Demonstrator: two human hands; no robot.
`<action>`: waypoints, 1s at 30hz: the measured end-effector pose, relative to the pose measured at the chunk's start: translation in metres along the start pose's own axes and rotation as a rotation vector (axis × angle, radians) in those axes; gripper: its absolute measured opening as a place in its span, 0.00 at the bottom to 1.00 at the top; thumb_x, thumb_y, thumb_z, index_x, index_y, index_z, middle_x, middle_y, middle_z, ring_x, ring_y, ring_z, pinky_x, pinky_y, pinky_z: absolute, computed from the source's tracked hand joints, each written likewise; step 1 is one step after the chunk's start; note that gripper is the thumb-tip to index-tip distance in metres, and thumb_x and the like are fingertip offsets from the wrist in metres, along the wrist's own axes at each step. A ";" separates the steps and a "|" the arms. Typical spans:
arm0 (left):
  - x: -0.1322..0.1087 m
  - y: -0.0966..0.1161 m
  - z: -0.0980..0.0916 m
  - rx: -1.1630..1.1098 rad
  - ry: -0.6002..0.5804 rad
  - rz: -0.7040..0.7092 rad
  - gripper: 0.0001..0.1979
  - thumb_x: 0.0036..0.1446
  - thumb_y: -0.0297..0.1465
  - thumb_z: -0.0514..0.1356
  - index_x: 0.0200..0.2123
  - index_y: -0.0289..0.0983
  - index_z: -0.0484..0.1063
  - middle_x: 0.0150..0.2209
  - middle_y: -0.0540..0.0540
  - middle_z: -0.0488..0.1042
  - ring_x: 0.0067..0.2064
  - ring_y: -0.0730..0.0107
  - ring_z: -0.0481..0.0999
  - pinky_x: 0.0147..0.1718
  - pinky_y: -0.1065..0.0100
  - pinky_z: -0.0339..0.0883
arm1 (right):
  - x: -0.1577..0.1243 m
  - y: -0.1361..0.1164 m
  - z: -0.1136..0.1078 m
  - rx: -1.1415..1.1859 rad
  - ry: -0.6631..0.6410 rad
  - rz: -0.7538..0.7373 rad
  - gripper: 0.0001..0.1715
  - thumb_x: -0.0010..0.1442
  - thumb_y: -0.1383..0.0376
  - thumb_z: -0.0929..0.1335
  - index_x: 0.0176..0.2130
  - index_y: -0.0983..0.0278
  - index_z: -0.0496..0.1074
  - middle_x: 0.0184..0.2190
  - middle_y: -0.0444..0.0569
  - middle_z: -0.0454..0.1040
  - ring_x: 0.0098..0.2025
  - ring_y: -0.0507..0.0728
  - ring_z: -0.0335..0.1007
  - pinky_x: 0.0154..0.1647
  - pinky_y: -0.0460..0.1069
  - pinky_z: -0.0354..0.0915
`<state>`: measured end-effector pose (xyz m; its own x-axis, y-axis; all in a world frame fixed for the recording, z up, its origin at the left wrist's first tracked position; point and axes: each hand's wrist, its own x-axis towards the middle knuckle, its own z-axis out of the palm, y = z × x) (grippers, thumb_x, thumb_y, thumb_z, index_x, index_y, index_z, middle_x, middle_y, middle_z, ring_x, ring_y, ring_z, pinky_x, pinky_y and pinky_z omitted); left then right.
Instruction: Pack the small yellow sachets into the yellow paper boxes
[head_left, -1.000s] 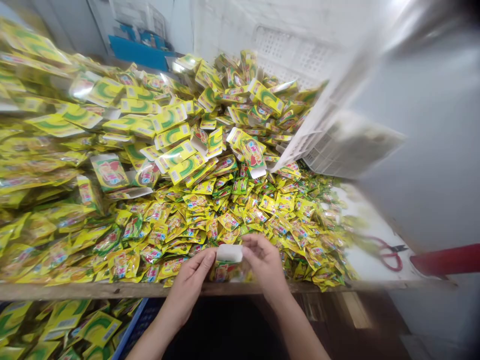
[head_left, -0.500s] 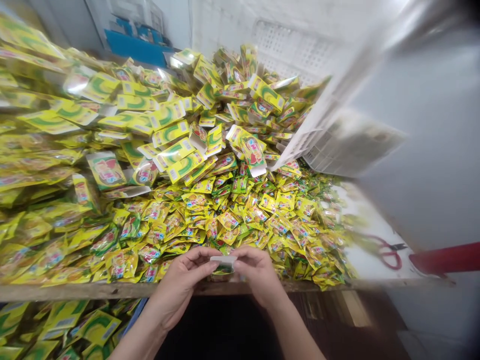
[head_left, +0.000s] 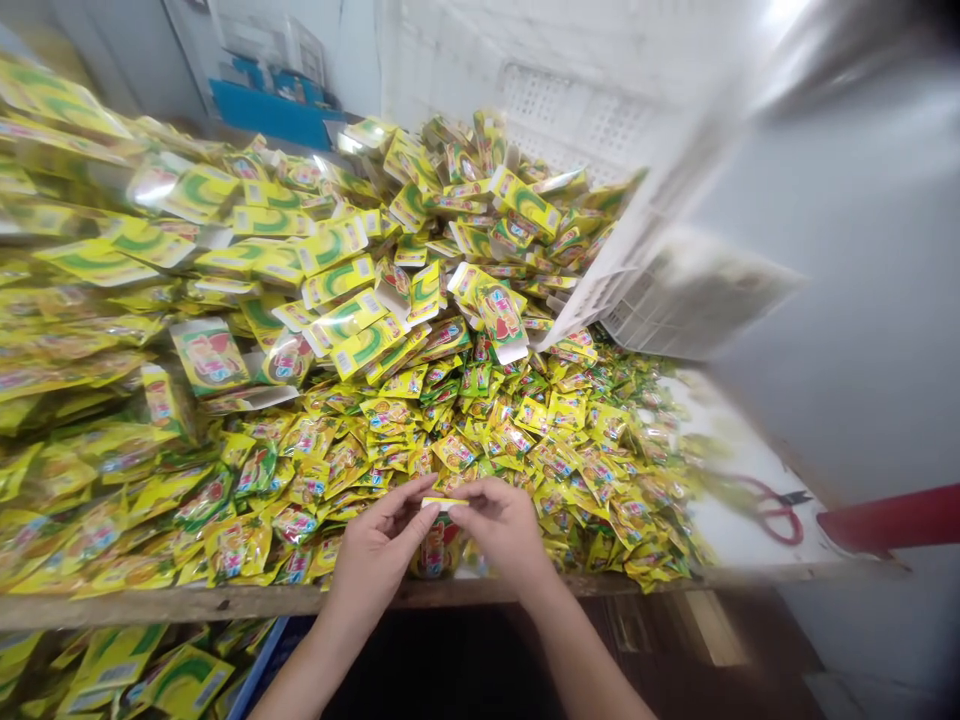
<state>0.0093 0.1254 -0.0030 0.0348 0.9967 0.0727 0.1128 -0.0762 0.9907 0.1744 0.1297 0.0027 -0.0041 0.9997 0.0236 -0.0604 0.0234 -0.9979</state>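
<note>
Between my two hands is a small printed carton (head_left: 438,550), green and red on its face, with a white and yellow flap at the top. My left hand (head_left: 384,540) grips it from the left, thumb on the flap. My right hand (head_left: 496,530) pinches the flap's other end with thumb and fingers. The carton is just above the table's front edge, partly covered by my fingers. Right behind my hands lies a heap of small yellow and green sachets (head_left: 457,450).
Yellow cartons (head_left: 330,240) are piled behind the sachets, against a white perforated crate (head_left: 577,105). Red-handled scissors (head_left: 780,515) lie on the white tabletop at right, near a red pole (head_left: 892,522). Below the table's wooden edge (head_left: 285,602), a blue bin (head_left: 259,665) holds more cartons.
The carton has tipped so its printed face now shows below the flap. My fingers have shifted onto the flap, which looks flatter than before. The view has shifted slightly.
</note>
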 end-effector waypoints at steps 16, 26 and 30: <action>-0.013 -0.016 -0.003 0.216 -0.241 0.391 0.12 0.61 0.26 0.60 0.46 0.45 0.72 0.42 0.48 0.77 0.45 0.66 0.77 0.45 0.66 0.70 | -0.026 -0.006 -0.021 -0.455 -0.192 -0.435 0.12 0.64 0.67 0.66 0.45 0.58 0.78 0.42 0.52 0.74 0.45 0.58 0.71 0.47 0.54 0.68; -0.014 -0.017 -0.001 0.219 -0.195 0.289 0.16 0.62 0.32 0.59 0.53 0.47 0.72 0.50 0.48 0.78 0.51 0.63 0.76 0.52 0.66 0.67 | -0.008 -0.013 -0.034 -0.579 -0.206 -0.498 0.20 0.65 0.73 0.62 0.46 0.56 0.77 0.42 0.51 0.75 0.46 0.58 0.71 0.47 0.54 0.68; -0.028 0.006 -0.030 0.125 0.112 0.137 0.13 0.59 0.35 0.63 0.48 0.45 0.76 0.44 0.50 0.80 0.42 0.66 0.79 0.42 0.73 0.71 | 0.060 -0.044 -0.040 -1.024 -0.034 -0.675 0.35 0.56 0.82 0.59 0.55 0.59 0.72 0.54 0.54 0.70 0.58 0.62 0.60 0.58 0.60 0.60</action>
<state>-0.0213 0.0979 0.0042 -0.0511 0.9730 0.2253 0.2371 -0.2073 0.9491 0.2164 0.1886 0.0456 -0.3030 0.7850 0.5403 0.7515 0.5455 -0.3711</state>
